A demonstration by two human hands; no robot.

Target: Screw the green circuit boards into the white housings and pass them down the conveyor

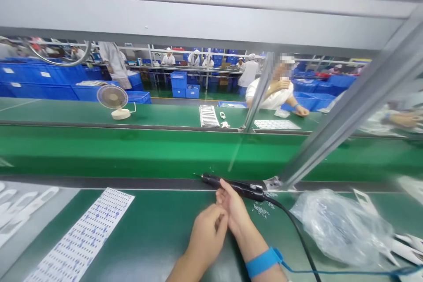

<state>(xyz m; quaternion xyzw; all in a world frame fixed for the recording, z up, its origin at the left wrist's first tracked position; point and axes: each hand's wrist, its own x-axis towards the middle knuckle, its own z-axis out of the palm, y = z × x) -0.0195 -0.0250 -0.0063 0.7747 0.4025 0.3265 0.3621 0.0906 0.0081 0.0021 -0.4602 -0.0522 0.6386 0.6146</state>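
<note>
My 2 hands are together over the tabletop, the left hand curled with its thumb against the fingers of the right hand; whether anything sits in the pinch I cannot tell, as the fingers cover it. The driver lies along the dark far edge, tip to the left, just beyond my right fingers; 1 finger overlaps it, contact unclear. Step in hand, by my judgement: fine fingertip work, probably with something small like the small parts scattered below the driver's rear end. The next move would call for a steady pinch and a clear view of the fingertips. Around: the card, printed in rows, lies to the left, with white pieces beyond it at the edge of view; a clear bag is to the right. In the way: the cable passes beside my right forearm, the blue strap trails its cord to the right, and the strut rises just behind the driver. Across the green trough, a co-worker sits near a fan-bearing bench's right half.
</note>
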